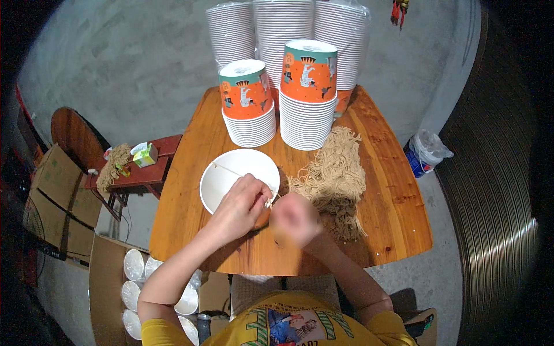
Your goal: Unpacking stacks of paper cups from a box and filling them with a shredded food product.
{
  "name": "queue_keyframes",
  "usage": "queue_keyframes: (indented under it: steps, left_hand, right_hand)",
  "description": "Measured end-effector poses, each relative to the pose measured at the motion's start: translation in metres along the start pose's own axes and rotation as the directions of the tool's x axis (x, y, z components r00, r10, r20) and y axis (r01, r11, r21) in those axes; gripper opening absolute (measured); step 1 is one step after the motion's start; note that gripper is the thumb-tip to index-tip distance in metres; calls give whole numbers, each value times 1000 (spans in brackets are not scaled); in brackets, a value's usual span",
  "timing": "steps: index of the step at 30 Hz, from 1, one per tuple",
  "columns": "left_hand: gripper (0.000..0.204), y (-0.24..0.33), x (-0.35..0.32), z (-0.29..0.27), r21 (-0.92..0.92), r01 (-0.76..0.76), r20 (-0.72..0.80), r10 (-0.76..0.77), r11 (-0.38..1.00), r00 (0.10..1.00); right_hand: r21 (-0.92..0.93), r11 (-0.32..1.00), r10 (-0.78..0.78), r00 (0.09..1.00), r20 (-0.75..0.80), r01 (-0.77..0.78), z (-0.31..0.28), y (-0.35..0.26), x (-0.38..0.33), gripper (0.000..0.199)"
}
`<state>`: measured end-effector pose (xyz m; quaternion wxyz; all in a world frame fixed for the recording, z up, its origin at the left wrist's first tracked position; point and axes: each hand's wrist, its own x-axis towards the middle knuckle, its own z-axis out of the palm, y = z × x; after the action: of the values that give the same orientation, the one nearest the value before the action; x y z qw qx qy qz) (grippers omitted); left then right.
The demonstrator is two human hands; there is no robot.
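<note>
A white paper tub [213,185] stands mouth up near the middle of the wooden table. Across its opening runs a thin beige cord [231,170], from the far left rim toward my hands. Over the tub's near right rim, my left hand [238,209] is closed in a pinch on the cord, close to a small knot or loop. Just right of it is my right hand [295,219], too blurred for its fingers to be made out. A thick bundle of beige cords [337,167] lies beyond and beside my right hand.
Two upside-down stacks of orange-printed paper tubs [248,130] [309,124] stand behind, with taller plastic-wrapped stacks [283,29] at the back. Below left, a cardboard box [107,271] holds wrapped white tubs. A white-and-blue bucket [424,153] sits right of the table [392,219].
</note>
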<state>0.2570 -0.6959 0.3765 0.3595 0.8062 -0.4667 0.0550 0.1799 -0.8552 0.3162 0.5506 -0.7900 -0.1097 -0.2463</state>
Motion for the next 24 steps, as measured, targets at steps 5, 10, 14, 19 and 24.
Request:
queue_keyframes:
  steps: [5, 10, 14, 19, 24]
  left_hand:
    - [10, 2, 2, 0, -12, 1, -23, -1, 1000, 1000]
    - [10, 3, 0, 2, -9, 44, -41, -44, 999, 998]
    - [6, 4, -1, 2, 38, 9, -59, -7, 999, 998]
    - [9, 11, -1, -8, 153, -32, -9, 34, 988, 999]
    - [21, 17, -23, -20, 276, -115, 75, 98, 954, 992]
  right_hand:
    - [-33, 997, -65, 997, 37, 67, -1, 3, 0, 10]
    - [-107, 990, -85, 992, 91, 95, -3, -5, 1, 8]
    - [-154, 972, -163, 980, 112, 179, 0, -11, 1, 8]
    - [-186, 955, -221, 972, 75, 232, 3, -9, -2, 11]
    - [-211, 963, -160, 986, 42, 166, 0, -5, -14, 14]
